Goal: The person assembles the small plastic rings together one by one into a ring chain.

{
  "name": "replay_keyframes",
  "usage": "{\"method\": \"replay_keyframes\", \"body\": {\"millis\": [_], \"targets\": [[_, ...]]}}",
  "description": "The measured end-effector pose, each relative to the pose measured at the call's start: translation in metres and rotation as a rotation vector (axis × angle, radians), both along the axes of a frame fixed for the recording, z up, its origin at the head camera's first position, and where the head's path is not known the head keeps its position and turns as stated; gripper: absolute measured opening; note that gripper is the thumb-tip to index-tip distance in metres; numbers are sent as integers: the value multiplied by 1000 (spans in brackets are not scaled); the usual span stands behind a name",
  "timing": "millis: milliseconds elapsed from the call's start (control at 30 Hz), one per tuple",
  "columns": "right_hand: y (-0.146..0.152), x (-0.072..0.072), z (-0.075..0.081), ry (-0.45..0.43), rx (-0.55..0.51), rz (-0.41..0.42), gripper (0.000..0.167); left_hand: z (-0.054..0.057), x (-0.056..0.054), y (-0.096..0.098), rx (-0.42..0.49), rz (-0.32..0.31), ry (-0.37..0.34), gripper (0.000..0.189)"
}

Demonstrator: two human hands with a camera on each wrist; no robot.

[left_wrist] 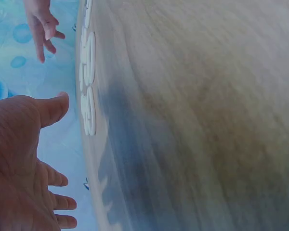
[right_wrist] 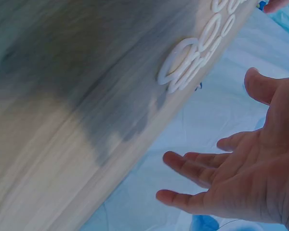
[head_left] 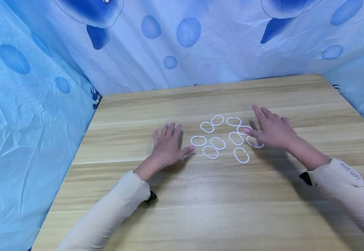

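Observation:
Several white oval plastic links, each with a small gap in its rim, lie flat on the wooden table between my hands; one link (head_left: 198,145) is closest to my left hand (head_left: 167,149). That hand hovers left of the group, fingers spread and holding nothing. On the other side my right hand (head_left: 273,131) hangs above the table, also unoccupied, its thumb in front of part of a link (head_left: 255,146). The left wrist view has links (left_wrist: 92,57) along the table edge. Links (right_wrist: 164,72) lie beyond the hand's shadow in the right wrist view.
The wood-grain table (head_left: 207,209) ends at a far edge against a blue patterned curtain (head_left: 131,66). Another blue sheet (head_left: 9,174) hangs along the left side. Both forearms wear light sleeves (head_left: 106,212) with small dark objects at the cuffs.

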State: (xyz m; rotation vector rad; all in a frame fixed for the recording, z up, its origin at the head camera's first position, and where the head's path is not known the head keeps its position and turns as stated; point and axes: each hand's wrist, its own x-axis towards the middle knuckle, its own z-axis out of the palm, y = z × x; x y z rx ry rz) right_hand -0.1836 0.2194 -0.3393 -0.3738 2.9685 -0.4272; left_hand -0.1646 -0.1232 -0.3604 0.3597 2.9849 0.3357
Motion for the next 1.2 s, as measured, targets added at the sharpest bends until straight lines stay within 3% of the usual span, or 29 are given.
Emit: {"method": "replay_keyframes", "body": {"millis": [333,600,833,1200], "targets": [[15,-1,-4,5,-57,68,83,-3,-1,4,-5,11,54,91],[27,-3,-12,29,-140,180,69,-7,-2,11,31,40,96,87],[33,-6,-20,108,-159,277,65,-10,-4,17,12,76,118,86],[34,-10,-25,117,-210,370,64,-13,-9,30,-26,66,133,82]]}}
